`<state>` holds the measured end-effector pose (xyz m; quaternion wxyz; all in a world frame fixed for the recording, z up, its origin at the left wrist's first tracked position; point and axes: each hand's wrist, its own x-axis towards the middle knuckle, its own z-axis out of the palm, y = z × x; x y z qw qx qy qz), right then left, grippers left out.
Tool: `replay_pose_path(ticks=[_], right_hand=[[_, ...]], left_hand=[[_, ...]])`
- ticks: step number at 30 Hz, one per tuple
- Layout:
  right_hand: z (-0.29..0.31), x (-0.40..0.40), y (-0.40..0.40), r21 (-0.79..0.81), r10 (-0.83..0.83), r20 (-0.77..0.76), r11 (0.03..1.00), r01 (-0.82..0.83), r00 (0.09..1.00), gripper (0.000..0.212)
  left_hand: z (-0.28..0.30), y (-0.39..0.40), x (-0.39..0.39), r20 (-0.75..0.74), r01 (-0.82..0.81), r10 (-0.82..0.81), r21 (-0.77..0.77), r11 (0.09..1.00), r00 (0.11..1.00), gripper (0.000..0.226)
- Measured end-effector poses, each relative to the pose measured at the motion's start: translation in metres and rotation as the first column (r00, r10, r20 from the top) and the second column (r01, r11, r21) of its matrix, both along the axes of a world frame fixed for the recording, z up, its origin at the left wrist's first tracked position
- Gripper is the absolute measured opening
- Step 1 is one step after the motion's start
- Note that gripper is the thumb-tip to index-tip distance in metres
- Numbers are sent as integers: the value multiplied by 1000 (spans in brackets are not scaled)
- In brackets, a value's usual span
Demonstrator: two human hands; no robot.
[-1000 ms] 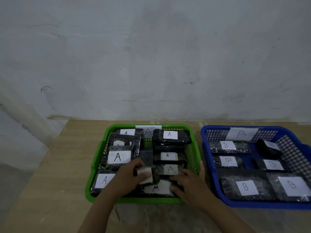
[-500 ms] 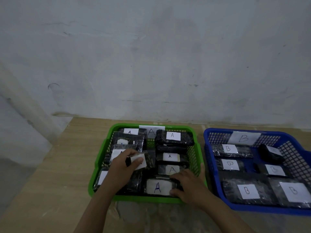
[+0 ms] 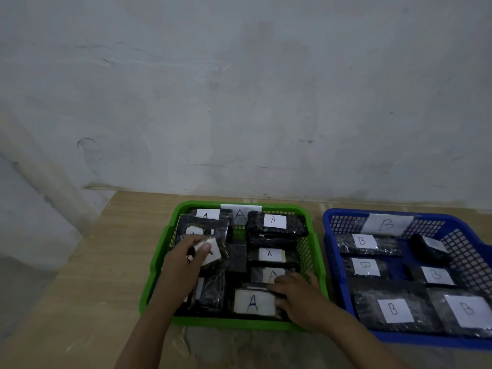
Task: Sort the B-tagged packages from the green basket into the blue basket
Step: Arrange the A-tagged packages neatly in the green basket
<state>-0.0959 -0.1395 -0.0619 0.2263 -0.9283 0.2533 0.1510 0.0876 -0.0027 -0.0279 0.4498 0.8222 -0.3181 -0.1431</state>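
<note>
Package point(image 3: 210, 253) in dark, crinkly film with a white paper tag, held up over the left side of the green basket point(image 3: 315, 251) by the left hand point(image 3: 183, 265), fingers curled round its near edge; judged light, soft and slippery, best taken by opposite edges. Tag letter hidden under the thumb, unreadable. Right hand point(image 3: 298, 296) laid on A-tagged packs at the basket's near right corner, fingers bent, grip impossible to tell; blue basket point(image 3: 332, 235) alongside, cut off at right.

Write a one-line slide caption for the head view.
Left hand grips a package in the green basket; right hand rests beside.
</note>
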Motion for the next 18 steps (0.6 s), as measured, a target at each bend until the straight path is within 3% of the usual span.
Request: replay_pose_path(ticks=[3, 6, 11, 15, 18], right_hand=[[-3, 0, 3, 50, -109, 170, 994, 102, 979, 38], [-2, 5, 5, 209, -247, 292, 959, 190, 924, 40], [-4, 21, 14, 475, -363, 310, 860, 188, 878, 63], [3, 25, 17, 558, -409, 307, 809, 186, 859, 23], [-1, 25, 16, 533, -436, 296, 814, 232, 850, 12]], left_hand=[[-4, -4, -4, -34, 127, -125, 66, 990, 992, 9], [-7, -9, -19, -77, 219, -212, 107, 970, 974, 7], [-12, -14, -38, -138, 282, -270, 81, 956, 953, 10], [-11, -7, -32, -80, 217, -212, 66, 974, 974, 14], [-14, 8, -12, 65, 33, -36, 56, 998, 997, 16]])
